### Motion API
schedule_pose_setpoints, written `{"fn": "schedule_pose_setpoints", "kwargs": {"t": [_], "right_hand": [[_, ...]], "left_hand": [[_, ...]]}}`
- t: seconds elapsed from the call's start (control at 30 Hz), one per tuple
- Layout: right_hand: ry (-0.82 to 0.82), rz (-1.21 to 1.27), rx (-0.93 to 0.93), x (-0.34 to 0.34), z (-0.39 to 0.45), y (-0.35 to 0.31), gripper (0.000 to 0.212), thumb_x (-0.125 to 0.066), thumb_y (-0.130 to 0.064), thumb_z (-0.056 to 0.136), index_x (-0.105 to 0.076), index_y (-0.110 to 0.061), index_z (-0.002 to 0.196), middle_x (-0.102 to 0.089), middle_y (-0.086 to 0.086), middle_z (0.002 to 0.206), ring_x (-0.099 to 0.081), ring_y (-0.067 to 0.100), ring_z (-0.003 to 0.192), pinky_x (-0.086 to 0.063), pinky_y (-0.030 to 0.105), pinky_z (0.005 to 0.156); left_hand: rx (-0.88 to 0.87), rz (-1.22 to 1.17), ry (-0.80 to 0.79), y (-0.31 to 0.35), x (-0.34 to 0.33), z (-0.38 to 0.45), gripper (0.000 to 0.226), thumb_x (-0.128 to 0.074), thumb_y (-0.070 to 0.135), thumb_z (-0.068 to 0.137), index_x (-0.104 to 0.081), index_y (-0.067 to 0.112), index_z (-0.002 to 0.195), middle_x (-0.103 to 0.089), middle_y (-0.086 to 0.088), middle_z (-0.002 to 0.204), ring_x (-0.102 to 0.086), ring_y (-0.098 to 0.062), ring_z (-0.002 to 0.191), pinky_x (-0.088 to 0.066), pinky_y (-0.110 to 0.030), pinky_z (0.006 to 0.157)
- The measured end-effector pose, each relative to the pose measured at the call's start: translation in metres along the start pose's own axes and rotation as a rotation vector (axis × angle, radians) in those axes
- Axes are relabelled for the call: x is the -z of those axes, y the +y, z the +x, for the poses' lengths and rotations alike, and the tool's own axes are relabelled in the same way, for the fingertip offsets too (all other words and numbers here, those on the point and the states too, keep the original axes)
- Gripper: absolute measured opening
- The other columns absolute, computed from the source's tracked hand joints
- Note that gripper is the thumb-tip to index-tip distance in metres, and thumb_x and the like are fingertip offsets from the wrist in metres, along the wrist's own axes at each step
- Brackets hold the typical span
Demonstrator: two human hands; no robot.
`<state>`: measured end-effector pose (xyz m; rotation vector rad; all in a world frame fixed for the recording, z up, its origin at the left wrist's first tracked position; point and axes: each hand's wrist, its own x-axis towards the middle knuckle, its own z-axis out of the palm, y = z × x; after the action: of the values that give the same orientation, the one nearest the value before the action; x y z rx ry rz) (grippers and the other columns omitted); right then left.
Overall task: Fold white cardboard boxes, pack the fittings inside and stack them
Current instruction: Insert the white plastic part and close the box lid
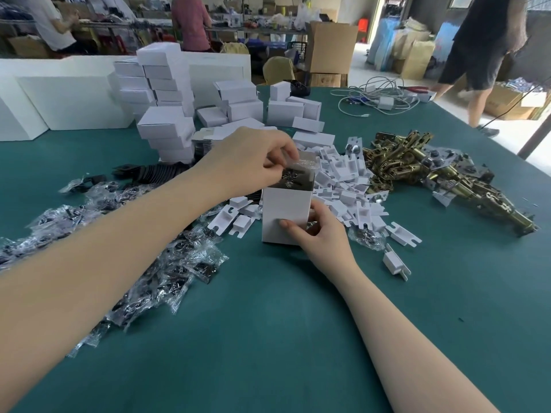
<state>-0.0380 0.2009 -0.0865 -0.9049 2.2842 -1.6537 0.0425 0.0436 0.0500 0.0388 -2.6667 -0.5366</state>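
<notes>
A white cardboard box (284, 211) stands upright on the green table, its top open. My right hand (320, 234) grips its lower right corner, thumb on the front face. Above the opening, my left hand (253, 160) pinches a clear plastic bag of small dark fittings (295, 174), which sits partly inside the box. The box's inside is mostly hidden.
More bagged fittings (155, 263) lie in a heap at the left. White cardboard inserts (348, 186) are piled right of the box, brass latch parts (417, 165) beyond them. Stacks of closed white boxes (167, 99) stand behind. A person (483, 55) walks at the far right.
</notes>
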Motion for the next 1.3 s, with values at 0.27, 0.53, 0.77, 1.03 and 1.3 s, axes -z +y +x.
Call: {"fn": "schedule_pose_setpoints", "kwargs": {"t": [0.27,0.53,0.77,1.03,1.3], "right_hand": [[0.002,0.0,0.003,0.0,-0.001,-0.001,0.033,-0.073,-0.051,0.081,-0.056,-0.051,0.108,-0.063,-0.013,0.085,-0.051,0.0,0.063,-0.046,0.025,0.063],[0.004,-0.004,0.003,0.0,0.0,-0.001,0.035,-0.073,-0.049,0.082,-0.055,-0.048,0.112,-0.064,-0.013,0.086,-0.05,0.001,0.062,-0.046,0.026,0.064],[0.003,-0.011,0.003,0.0,0.0,0.0,0.037,-0.072,-0.049,0.082,-0.057,-0.044,0.115,-0.063,-0.013,0.086,-0.051,0.0,0.064,-0.046,0.024,0.063],[0.0,-0.011,0.009,0.0,-0.001,0.0,0.039,-0.073,-0.05,0.081,-0.057,-0.043,0.115,-0.063,-0.011,0.088,-0.05,0.001,0.062,-0.045,0.021,0.062],[0.031,-0.007,0.059,-0.003,-0.002,0.0,0.045,-0.075,-0.044,0.082,-0.055,-0.038,0.122,-0.063,-0.014,0.09,-0.051,0.001,0.064,-0.042,0.023,0.063]], "left_hand": [[-0.11,0.269,-0.176,0.007,0.004,0.0,0.057,-0.045,0.003,0.09,-0.058,0.038,0.133,-0.068,0.004,0.11,-0.06,-0.013,0.098,-0.049,-0.034,0.081],[-0.15,0.539,-0.311,0.008,-0.004,0.001,0.038,-0.036,0.023,0.098,-0.063,0.024,0.125,-0.065,-0.001,0.114,-0.058,-0.02,0.105,-0.047,-0.04,0.086],[-0.028,0.348,-0.164,0.011,-0.006,0.003,0.016,-0.055,0.03,0.097,-0.062,0.027,0.112,-0.072,0.006,0.105,-0.061,-0.018,0.1,-0.038,-0.028,0.074],[-0.102,0.58,-0.379,0.017,-0.014,0.009,0.053,-0.04,0.001,0.09,-0.063,0.039,0.119,-0.063,0.011,0.116,-0.054,-0.014,0.112,-0.027,-0.035,0.096],[0.065,-0.014,0.52,0.004,-0.063,-0.036,0.044,-0.053,-0.003,0.08,-0.061,0.011,0.121,-0.059,-0.001,0.12,-0.05,-0.023,0.111,-0.033,-0.037,0.101]]}}
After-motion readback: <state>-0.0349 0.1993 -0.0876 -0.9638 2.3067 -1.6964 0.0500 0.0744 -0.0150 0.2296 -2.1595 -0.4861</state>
